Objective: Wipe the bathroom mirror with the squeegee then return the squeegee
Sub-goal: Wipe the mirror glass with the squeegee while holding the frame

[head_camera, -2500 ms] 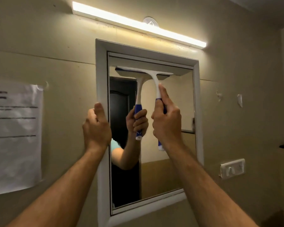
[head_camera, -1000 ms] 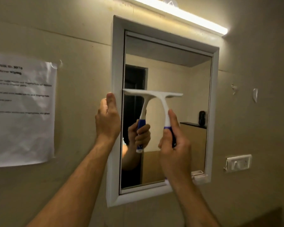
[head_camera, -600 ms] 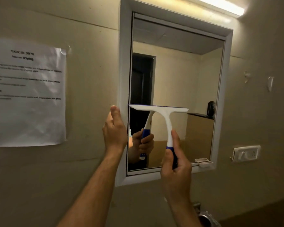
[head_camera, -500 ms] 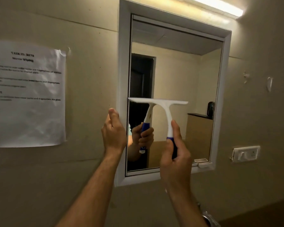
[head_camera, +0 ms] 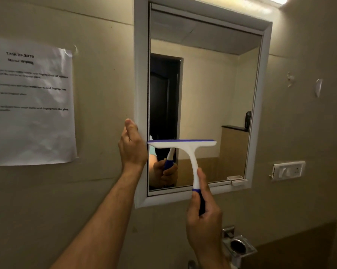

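A white-framed mirror (head_camera: 202,90) hangs on the beige wall. My right hand (head_camera: 203,220) grips the blue handle of a white squeegee (head_camera: 185,147), whose blade lies level across the lower left part of the glass. The glass reflects the squeegee and the hand holding it. My left hand (head_camera: 131,146) rests on the outer left edge of the mirror frame (head_camera: 140,74), thumb up, fingers curled behind the frame.
A printed paper sheet (head_camera: 30,101) is taped to the wall on the left. A white switch plate (head_camera: 288,170) sits right of the mirror. A chrome holder (head_camera: 238,246) juts from the wall below my right hand. Small wall hooks (head_camera: 318,87) are at upper right.
The squeegee has travelled down the glass from the top to the lower part. My right hand dropped below the frame's bottom edge. My left hand slid down the frame's left edge.
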